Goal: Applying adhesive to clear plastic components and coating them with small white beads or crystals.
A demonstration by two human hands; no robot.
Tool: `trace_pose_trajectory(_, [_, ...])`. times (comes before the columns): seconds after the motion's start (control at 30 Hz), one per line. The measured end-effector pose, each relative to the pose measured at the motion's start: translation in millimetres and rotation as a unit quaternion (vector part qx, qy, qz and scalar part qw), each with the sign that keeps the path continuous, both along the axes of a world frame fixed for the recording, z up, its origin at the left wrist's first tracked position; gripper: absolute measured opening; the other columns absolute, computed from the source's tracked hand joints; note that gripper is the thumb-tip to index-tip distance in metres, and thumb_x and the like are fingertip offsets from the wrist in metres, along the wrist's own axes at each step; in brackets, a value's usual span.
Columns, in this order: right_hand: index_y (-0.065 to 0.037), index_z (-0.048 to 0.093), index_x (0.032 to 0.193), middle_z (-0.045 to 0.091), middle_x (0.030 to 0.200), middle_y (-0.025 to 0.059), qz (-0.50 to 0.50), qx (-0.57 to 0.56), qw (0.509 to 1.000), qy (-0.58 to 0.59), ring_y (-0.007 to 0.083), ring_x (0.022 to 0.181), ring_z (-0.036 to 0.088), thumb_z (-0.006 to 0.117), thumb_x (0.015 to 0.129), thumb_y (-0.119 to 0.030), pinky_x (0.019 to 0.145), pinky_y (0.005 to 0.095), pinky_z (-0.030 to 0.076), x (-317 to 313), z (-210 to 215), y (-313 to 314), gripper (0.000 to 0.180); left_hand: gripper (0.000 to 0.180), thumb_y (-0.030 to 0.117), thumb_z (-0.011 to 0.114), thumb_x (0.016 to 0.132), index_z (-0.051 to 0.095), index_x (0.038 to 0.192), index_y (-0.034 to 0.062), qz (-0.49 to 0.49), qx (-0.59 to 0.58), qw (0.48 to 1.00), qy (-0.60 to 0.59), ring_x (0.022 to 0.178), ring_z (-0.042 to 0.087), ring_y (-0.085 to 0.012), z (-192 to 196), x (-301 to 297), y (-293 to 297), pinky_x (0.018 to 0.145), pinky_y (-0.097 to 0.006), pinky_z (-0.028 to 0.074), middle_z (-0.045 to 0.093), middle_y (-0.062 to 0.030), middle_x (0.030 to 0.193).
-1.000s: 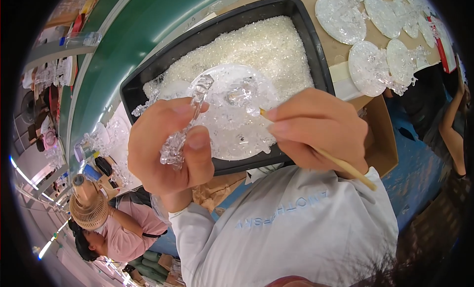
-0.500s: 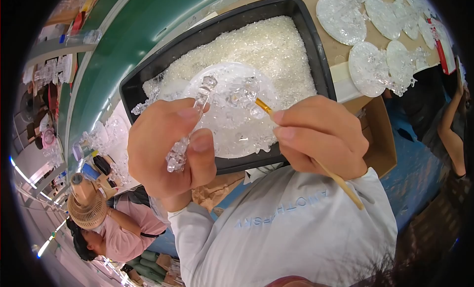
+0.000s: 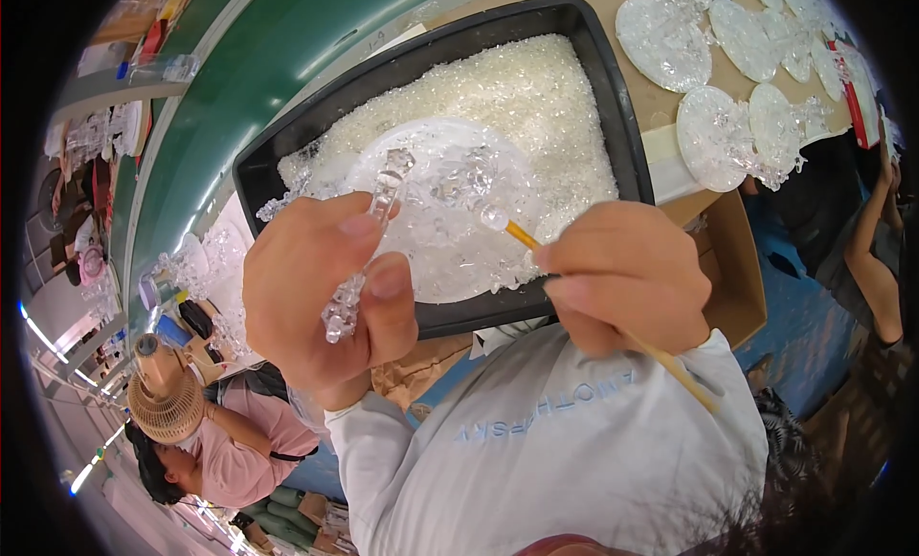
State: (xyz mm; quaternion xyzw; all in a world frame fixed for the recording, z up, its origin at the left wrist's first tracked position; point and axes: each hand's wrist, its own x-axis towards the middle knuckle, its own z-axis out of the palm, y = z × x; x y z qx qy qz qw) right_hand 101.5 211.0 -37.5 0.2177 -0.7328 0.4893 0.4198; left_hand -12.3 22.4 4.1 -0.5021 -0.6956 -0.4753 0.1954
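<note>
My left hand [image 3: 311, 293] is closed around a clear faceted ornament stem [image 3: 390, 181], whose lower end with small clear beads pokes out below the thumb. In my right hand [image 3: 632, 274] is a thin brush [image 3: 521, 234] with a gold ferrule and a pale wooden handle. At the brush's tip there is a round, glassy spot; I cannot tell whether it is a bead or wet bristles. Beneath both hands lies a white round disc [image 3: 445, 278] with clear pieces [image 3: 459, 178] on it, resting in the black tray [image 3: 613, 68].
Clear granules [image 3: 536, 82] fill the tray. Several frosted round pieces [image 3: 661, 41] with clear parts lie on the board at the back right. A cardboard box [image 3: 737, 269] stands right of the tray. Two other people are near; one in pink [image 3: 254, 441] is beside a fan [image 3: 165, 403].
My right hand has drawn the brush slightly down, away from the disc's middle. My left hand and its clear ornament stem have barely shifted.
</note>
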Motion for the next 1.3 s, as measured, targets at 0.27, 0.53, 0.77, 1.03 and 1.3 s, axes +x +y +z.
trace_pose_trajectory(0.27, [0.005, 0.056, 0.094, 0.064, 0.074, 0.0202, -0.003, -0.020, 1.000, 0.021, 0.0258, 0.051, 0.059, 0.068, 0.064, 0.009, 0.044, 0.0332, 0.050, 2, -3, 2, 0.033, 0.024, -0.006, 0.057, 0.074, 0.060, 0.098, -0.0052, 0.000, 0.012, 1.000, 0.000, 0.059, 0.063, -0.0260, 2, 0, 1, 0.054, -0.032, 0.048, 0.066, -0.0177, 0.074])
trace_pose_trajectory(0.53, [0.004, 0.056, 0.095, 0.063, 0.074, 0.0174, -0.012, -0.024, 0.999, 0.036, 0.0257, 0.049, 0.060, 0.071, 0.066, 0.007, 0.041, 0.0313, 0.049, 2, -4, 4, 0.033, 0.019, -0.003, 0.055, 0.081, 0.058, 0.100, -0.0075, 0.005, 0.038, 0.999, -0.006, 0.058, 0.063, -0.0267, 1, -1, 0, 0.054, -0.033, 0.050, 0.065, -0.0194, 0.073])
trace_pose_trajectory(0.77, [0.004, 0.055, 0.098, 0.064, 0.075, 0.0194, -0.006, -0.040, 0.999, 0.029, 0.0250, 0.051, 0.059, 0.067, 0.066, 0.010, 0.044, 0.0317, 0.050, 4, -6, 2, 0.035, 0.021, 0.001, 0.057, 0.084, 0.055, 0.103, -0.0081, 0.002, 0.061, 0.998, -0.026, 0.057, 0.062, -0.0261, -2, -4, -5, 0.053, -0.034, 0.050, 0.066, -0.0218, 0.074])
trace_pose_trajectory(1.03, [0.004, 0.052, 0.104, 0.065, 0.077, 0.0224, -0.007, -0.051, 0.999, 0.009, 0.0247, 0.052, 0.059, 0.064, 0.069, 0.012, 0.045, 0.0319, 0.049, 7, -4, 4, 0.037, 0.031, 0.012, 0.060, 0.092, 0.052, 0.118, -0.0023, -0.079, 0.020, 0.996, 0.029, 0.049, 0.053, -0.0246, -3, -16, -17, 0.048, -0.033, 0.043, 0.067, -0.0244, 0.080])
trace_pose_trajectory(1.3, [0.001, 0.048, 0.101, 0.065, 0.080, 0.0240, 0.015, -0.101, 0.992, 0.073, 0.0217, 0.049, 0.055, 0.062, 0.079, 0.009, 0.044, 0.0304, 0.049, 11, -4, 9, 0.028, 0.050, 0.044, 0.050, 0.094, 0.064, 0.113, 0.0001, -0.094, -0.274, 0.941, -0.177, 0.065, 0.058, -0.0288, 34, -14, -70, 0.055, -0.038, 0.044, 0.060, -0.0105, 0.075])
